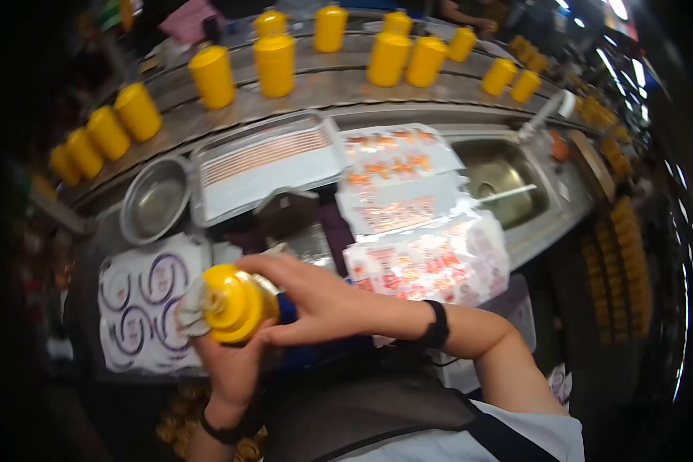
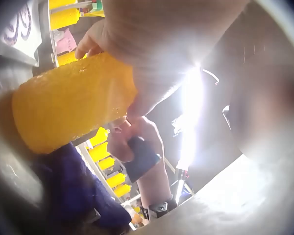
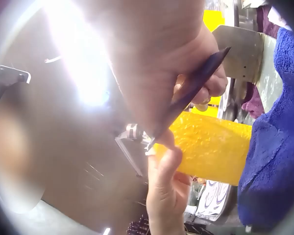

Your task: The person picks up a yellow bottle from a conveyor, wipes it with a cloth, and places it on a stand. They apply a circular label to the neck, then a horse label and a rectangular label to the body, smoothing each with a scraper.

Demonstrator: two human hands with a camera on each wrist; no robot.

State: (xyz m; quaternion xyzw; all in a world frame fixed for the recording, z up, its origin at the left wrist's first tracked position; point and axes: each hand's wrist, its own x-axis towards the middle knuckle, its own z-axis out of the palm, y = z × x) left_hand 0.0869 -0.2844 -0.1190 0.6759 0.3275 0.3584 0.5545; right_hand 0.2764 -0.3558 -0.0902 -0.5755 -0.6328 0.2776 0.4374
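Observation:
A yellow bottle [image 1: 227, 304] is tilted with its stepped top toward the head camera. My left hand [image 1: 231, 366] grips it near that top; in the left wrist view the bottle's body [image 2: 73, 103] extends left from the hand [image 2: 152, 44]. Beside the bottle is my right hand [image 1: 316, 300], its thumb near the left hand. The right wrist view shows the right hand's [image 3: 157, 54] fingers curled round a dark flat piece [image 3: 198, 78], over the bottle [image 3: 210, 147]. A blue cloth [image 3: 279, 132] lies against the bottle's far end. Pale material [image 1: 194, 308] covers part of the left fingers.
Yellow bottles [image 1: 273, 65] line the ledge behind. A metal bowl [image 1: 156, 202], a tray of striped sheets [image 1: 269, 165] and purple-ringed sheets [image 1: 142, 308] are at left. Red-printed sheets [image 1: 431, 258] lie right of centre, beside a sink [image 1: 508, 181] with a tap [image 1: 547, 115].

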